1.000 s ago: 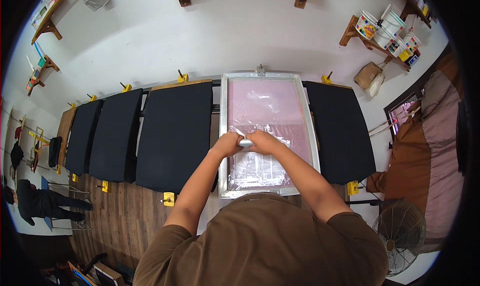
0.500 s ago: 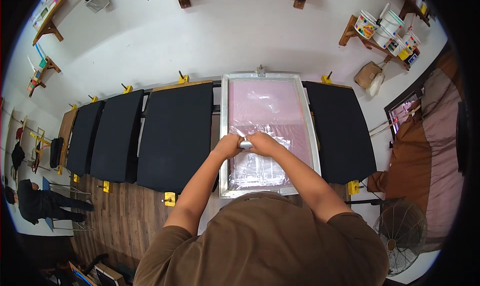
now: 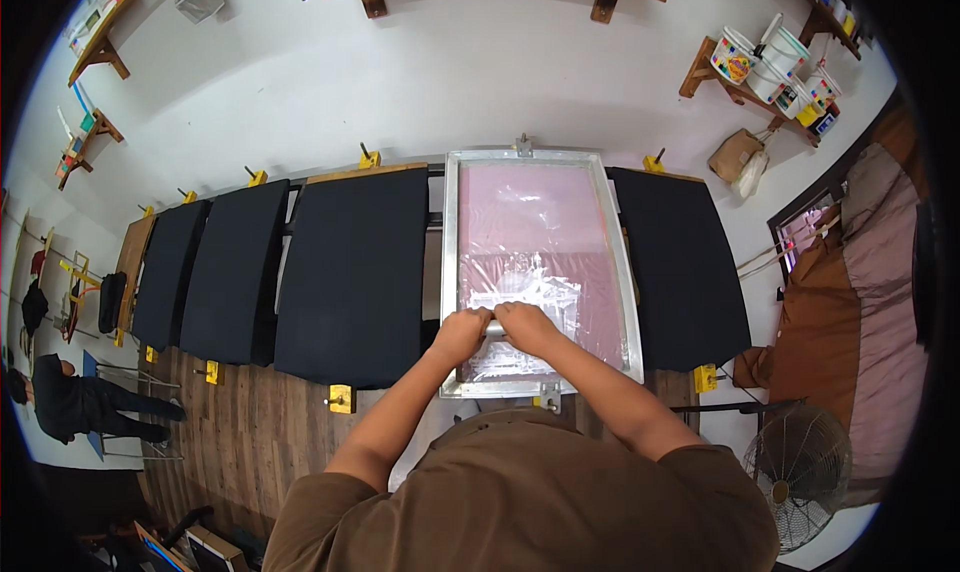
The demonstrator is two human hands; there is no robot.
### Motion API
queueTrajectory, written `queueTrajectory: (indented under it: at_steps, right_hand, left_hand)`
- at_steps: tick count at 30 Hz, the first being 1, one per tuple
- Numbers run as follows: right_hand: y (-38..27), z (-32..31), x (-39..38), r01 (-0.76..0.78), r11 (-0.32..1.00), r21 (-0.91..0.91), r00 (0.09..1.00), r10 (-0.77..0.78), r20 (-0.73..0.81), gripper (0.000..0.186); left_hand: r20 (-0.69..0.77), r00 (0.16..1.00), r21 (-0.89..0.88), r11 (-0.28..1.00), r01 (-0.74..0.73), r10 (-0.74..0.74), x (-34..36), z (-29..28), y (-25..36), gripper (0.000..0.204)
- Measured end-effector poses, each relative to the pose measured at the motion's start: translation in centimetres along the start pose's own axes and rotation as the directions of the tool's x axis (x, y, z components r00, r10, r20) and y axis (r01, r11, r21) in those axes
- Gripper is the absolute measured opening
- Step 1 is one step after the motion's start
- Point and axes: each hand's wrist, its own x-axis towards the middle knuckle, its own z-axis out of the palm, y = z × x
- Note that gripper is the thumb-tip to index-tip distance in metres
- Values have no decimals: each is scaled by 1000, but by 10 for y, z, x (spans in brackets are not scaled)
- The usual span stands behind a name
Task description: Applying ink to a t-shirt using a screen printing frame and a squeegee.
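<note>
I have my left hand (image 3: 462, 330) and right hand (image 3: 522, 324) closed around the squeegee (image 3: 495, 328), low on the screen (image 3: 540, 232). I judge this pull nearly finished; the dark boards (image 3: 355, 272) beside it are uncovered.

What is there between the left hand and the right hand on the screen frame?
In the head view, a short grey handle shows between the left hand and the right hand, both gripping it over the screen frame.

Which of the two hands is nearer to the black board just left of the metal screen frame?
Left. The left hand grips the squeegee handle by the frame's left side, close to the black board; the right hand is farther in.
</note>
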Motion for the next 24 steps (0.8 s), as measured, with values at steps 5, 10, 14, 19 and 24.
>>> queueTrajectory:
  at_steps: [5, 10, 14, 19, 24]
  right_hand:
    - [-20, 9, -25, -24, 999, 39, 999, 24, -21, 34]
    - [-34, 8, -50, 1, 999, 33, 1000, 0, -27, 27]
    - [-44, 19, -65, -9, 999, 54, 1000, 9, -16, 34]
    - [-53, 28, -83, 24, 998, 65, 998, -20, -60, 31]
    - [-57, 26, -85, 14, 999, 30, 999, -12, -44, 29]
  left_hand:
    - [-121, 991, -49, 997, -67, 60, -26, 7, 13, 33]
    - [-125, 991, -30, 998, -49, 45, -50, 3, 42, 22]
    - [-122, 991, -62, 996, -64, 57, -69, 5, 49, 24]
    - [-169, 982, -76, 993, -94, 80, -86, 12, 58, 23]
    - [-162, 984, -81, 993, -91, 77, -88, 14, 57, 20]
